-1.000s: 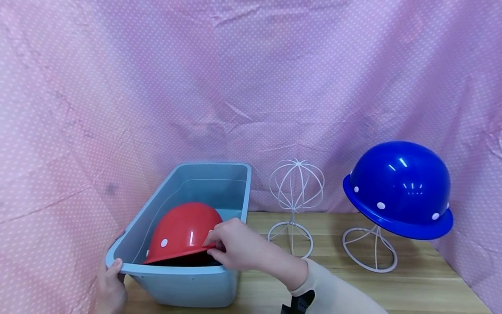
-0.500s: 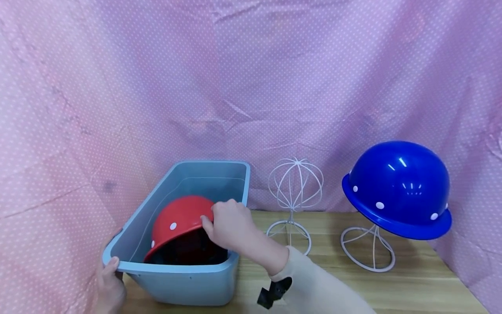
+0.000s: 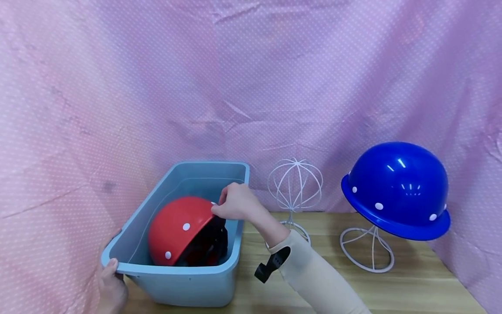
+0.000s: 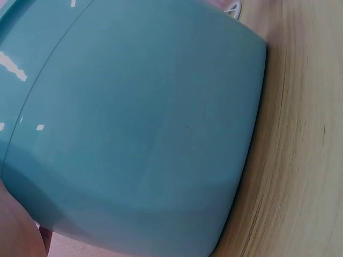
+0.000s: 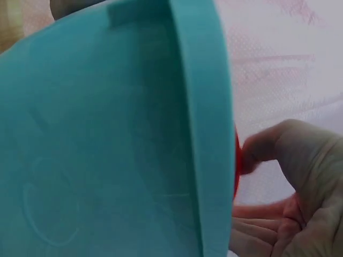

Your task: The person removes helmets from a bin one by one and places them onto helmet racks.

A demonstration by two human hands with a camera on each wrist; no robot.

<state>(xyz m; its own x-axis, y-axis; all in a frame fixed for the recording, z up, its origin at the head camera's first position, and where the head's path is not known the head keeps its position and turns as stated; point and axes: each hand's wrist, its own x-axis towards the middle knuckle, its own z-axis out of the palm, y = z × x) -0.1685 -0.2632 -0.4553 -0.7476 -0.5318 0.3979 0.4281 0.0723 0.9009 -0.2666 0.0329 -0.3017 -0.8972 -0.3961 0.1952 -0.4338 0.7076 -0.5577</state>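
Red, glossy and domed, a white-studded helmet (image 3: 172, 229) tilts inside a grey-blue, open-topped plastic bin (image 3: 184, 288), its edge clamped between thumb and fingers of the right hand (image 3: 236, 201). The left hand (image 3: 112, 290) grips the bin's near left corner, thumb over the rim. A white wire globe-topped stand (image 3: 291, 208) is nearby.

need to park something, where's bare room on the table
The table has bare room between the stand under the blue helmet and the pink cloth, plus a strip between that stand and the bare stand. Crowded: near end of the bin, with the red helmet and right hand, and the table beside it, below the sleeve.
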